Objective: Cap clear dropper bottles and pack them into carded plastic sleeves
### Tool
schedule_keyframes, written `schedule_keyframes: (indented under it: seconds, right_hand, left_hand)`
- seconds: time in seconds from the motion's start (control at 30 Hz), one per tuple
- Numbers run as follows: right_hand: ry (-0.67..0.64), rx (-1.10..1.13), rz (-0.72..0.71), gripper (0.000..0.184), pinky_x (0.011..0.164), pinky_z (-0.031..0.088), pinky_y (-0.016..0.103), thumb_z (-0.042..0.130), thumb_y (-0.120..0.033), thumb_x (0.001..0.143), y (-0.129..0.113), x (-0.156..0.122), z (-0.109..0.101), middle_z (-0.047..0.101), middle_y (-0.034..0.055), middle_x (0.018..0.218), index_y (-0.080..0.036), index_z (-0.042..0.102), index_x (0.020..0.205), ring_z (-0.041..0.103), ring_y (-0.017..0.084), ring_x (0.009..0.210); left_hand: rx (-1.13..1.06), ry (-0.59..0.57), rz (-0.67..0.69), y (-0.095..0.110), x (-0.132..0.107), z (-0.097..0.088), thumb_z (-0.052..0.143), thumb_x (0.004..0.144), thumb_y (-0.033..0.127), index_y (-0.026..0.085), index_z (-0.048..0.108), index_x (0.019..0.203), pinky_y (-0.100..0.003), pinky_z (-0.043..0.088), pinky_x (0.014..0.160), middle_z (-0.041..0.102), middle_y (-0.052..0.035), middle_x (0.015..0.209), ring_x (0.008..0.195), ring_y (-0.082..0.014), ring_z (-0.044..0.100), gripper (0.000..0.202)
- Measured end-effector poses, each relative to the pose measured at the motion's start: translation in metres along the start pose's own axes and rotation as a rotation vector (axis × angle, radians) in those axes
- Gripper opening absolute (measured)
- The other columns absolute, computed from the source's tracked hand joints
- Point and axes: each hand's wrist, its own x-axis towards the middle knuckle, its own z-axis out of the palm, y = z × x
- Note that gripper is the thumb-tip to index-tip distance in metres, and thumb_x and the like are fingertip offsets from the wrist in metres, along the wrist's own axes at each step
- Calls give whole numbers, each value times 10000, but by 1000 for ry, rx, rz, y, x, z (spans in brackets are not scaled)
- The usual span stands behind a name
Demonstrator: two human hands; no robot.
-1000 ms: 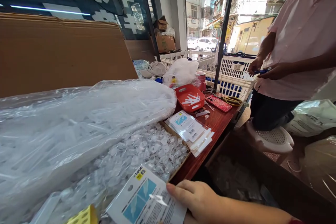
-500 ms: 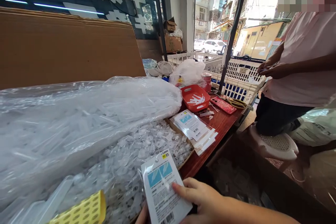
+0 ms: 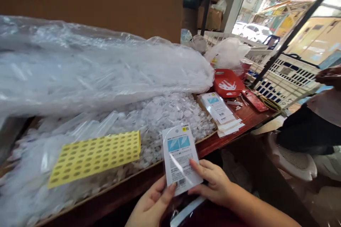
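Note:
A white printed card [image 3: 179, 170] in a clear plastic sleeve, with blue pictures near its top, is held between my two hands. My left hand [image 3: 153, 204] pinches its lower left edge, thumb on the front. At the right edge my right hand [image 3: 211, 182] grips it, also with the thumb on the front. Behind the card lies a shallow cardboard box [image 3: 105, 190] full of small clear plastic pieces [image 3: 174, 111]. On these pieces rests a yellow sheet [image 3: 97, 156] with rows of dark oval stickers. Similar packaged cards [image 3: 217, 108] are stacked to the right.
A long clear bag [image 3: 106, 74] of plastic pieces lies behind the box. Further right are a red basket [image 3: 229, 83] with white strips, a red phone [image 3: 254, 100] and white crates [image 3: 289, 78]. Another person's hand [image 3: 330, 76] shows at the right edge, near a stool [image 3: 293, 159].
My view has swung left and down, so the yellow sheet shows fully. My left hand has come into fuller view, holding the card's lower left edge. The right hand still grips the card.

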Motion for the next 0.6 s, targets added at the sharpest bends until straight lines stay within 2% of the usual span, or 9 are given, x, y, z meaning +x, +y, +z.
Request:
schedule_keyframes:
  seconds: [0.03,0.1,0.2,0.27,0.37,0.43,0.6]
  right_hand:
    - [-25,4,17,715,798,547,224,564,-404,913,-2,1,-3,614,81,1118,-322,182,1511,653,160,951]
    - [-71,11,46,661,786,558,238,537,-373,933,-2,2,-7,621,82,1104,-332,207,1504,659,166,934]
    - [-129,-29,56,607,707,570,220,484,-342,963,-1,1,-8,658,47,974,-346,206,1502,668,144,794]
    - [-136,-61,82,632,713,579,243,468,-350,967,-2,1,-8,669,58,999,-324,154,1515,677,158,811]
    - [-158,-136,136,816,802,581,328,550,-444,908,-6,2,-7,613,127,1186,-271,50,1529,655,230,1010]
    - [-183,-190,146,893,813,580,345,603,-472,866,-9,5,-7,582,142,1211,-272,41,1529,639,249,1046]
    - [-156,-240,114,789,773,586,303,548,-464,905,-11,10,-5,580,110,1094,-285,97,1527,650,207,939]
  left_hand:
    - [-6,-21,48,0,-1,1,802,707,325,216,737,1081,-375,503,967,762,-77,1095,1116,-303,647,395]
    - [32,-40,63,0,-3,-1,794,718,328,221,730,1101,-322,542,880,752,-79,1119,1081,-283,666,403]
    - [90,-26,73,0,-5,-7,799,704,368,257,721,1118,-250,556,780,746,-63,1139,1041,-250,684,436]
    - [100,-12,85,1,-6,-8,797,698,392,269,722,1114,-239,555,770,753,-57,1122,1023,-240,691,441]
    - [128,-5,90,1,-5,-9,801,686,405,263,737,1088,-244,557,766,772,-58,1064,989,-239,700,432]
    - [153,-19,98,0,-2,-10,800,684,411,258,739,1084,-258,560,773,775,-61,1055,979,-243,701,433]
    - [170,-43,103,-2,0,-10,770,718,423,255,730,1101,-276,560,795,762,-59,1095,968,-239,702,421]
